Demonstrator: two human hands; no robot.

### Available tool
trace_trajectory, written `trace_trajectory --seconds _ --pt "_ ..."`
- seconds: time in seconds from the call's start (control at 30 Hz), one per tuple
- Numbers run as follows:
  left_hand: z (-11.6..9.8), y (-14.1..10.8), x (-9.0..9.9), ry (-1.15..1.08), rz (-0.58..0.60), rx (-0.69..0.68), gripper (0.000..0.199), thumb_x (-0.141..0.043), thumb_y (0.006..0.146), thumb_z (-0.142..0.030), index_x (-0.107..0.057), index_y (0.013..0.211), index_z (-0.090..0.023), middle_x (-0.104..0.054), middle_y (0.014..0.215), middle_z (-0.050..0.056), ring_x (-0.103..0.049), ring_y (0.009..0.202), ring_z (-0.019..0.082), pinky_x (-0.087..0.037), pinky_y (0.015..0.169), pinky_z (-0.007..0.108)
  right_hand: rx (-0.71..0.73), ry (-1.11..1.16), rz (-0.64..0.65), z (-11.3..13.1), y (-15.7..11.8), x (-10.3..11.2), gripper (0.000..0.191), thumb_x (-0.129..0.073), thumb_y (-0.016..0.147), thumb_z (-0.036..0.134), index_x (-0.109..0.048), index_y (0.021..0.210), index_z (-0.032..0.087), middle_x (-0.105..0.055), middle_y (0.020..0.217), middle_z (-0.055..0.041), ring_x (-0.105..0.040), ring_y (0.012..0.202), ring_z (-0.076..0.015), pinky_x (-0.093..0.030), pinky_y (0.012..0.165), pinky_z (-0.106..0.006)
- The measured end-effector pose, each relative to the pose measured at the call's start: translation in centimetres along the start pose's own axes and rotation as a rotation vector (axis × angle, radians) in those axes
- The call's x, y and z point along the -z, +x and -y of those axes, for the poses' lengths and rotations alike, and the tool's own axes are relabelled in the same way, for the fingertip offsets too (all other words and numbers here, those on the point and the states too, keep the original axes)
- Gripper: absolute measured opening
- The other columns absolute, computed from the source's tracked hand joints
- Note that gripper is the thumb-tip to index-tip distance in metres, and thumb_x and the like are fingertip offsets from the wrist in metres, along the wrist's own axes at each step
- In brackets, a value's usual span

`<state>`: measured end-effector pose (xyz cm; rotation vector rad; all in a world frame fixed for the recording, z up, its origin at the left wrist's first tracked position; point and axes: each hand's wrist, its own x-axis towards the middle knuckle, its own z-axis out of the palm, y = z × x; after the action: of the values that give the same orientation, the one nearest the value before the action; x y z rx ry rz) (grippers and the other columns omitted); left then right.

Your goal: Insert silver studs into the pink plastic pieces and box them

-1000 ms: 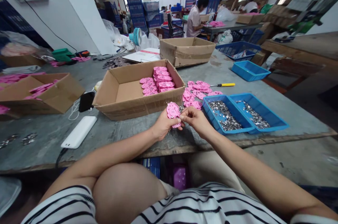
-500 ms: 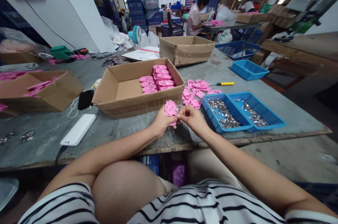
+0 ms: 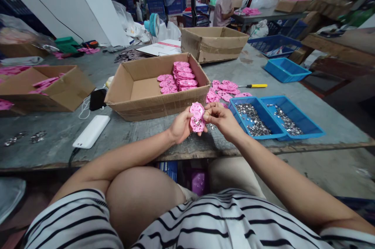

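A pink plastic part [image 3: 197, 117] with small shiny metal pieces on its lower half is gripped by my left hand [image 3: 181, 127], its face turned up towards me. My right hand [image 3: 222, 120] is closed in a pinch at the part's right edge; what lies between its fingertips is too small to make out. Loose metal pieces lie on the table under the right hand. Just beyond, several more pink parts [image 3: 224, 89] are heaped beside an open cardboard box [image 3: 158, 106], which holds stacked pink parts [image 3: 184, 75].
Two blue trays [image 3: 277, 135] of small metal pieces stand right of my hands. A yellow-handled tool [image 3: 258, 85] lies behind them, near another blue tray [image 3: 287, 70]. To the left are a white power bank [image 3: 91, 131] and a black phone [image 3: 97, 99]. A person [image 3: 225, 4] sits further back.
The pink part has been turned so its face with the metal pieces now shows more fully. My right hand stays pinched at its edge. The whole view has shifted slightly.
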<state>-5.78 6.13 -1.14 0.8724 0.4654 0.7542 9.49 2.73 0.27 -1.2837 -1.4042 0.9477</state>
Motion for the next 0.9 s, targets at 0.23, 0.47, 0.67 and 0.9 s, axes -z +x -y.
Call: trace_trajectory --seconds 0.23,0.47,0.67,0.9 --pt "0.2 0.0 0.2 -0.038 0.022 0.024 0.031 -0.046 0.072 -0.022 -0.044 0.103 -0.017 -0.066 0.081 0.004 -0.065 0.052 0.020 -0.046 0.036 0.027 -0.042 -0.012 0.056 0.2 -0.2 0.0 0.032 -0.072 0.066 0.046 -0.059 0.055 0.018 -0.051 0.089 -0.0042 -0.048 0.085 -0.0188 -0.040 0.083 -0.038" --pt "0.4 0.1 0.3 0.005 0.073 0.011 0.024 -0.047 0.075 -0.025 -0.041 0.097 -0.018 -0.066 0.077 0.002 -0.064 0.048 0.019 -0.045 0.034 0.026 -0.031 -0.052 0.116 0.0 0.1 0.3 0.029 -0.070 0.068 0.041 -0.058 0.055 0.017 -0.050 0.092 -0.0051 -0.048 0.085 -0.0183 -0.043 0.075 -0.034" --pt "0.5 0.1 0.4 0.069 0.107 0.004 0.025 -0.045 0.078 -0.031 -0.041 0.100 -0.019 -0.064 0.068 0.001 -0.064 0.048 0.021 -0.043 0.033 0.024 -0.016 -0.088 0.150 0.3 0.2 0.9 0.027 -0.069 0.069 0.039 -0.060 0.056 0.017 -0.051 0.096 -0.0060 -0.048 0.092 -0.0191 -0.044 0.076 -0.033" --pt "0.4 0.1 0.3 0.103 0.097 0.020 0.026 -0.045 0.079 -0.034 -0.041 0.100 -0.019 -0.063 0.066 0.001 -0.063 0.046 0.020 -0.042 0.033 0.024 -0.040 -0.084 0.199 0.7 0.0 0.7 0.026 -0.069 0.068 0.037 -0.057 0.056 0.017 -0.050 0.097 -0.0060 -0.047 0.082 -0.0167 -0.044 0.069 -0.031"
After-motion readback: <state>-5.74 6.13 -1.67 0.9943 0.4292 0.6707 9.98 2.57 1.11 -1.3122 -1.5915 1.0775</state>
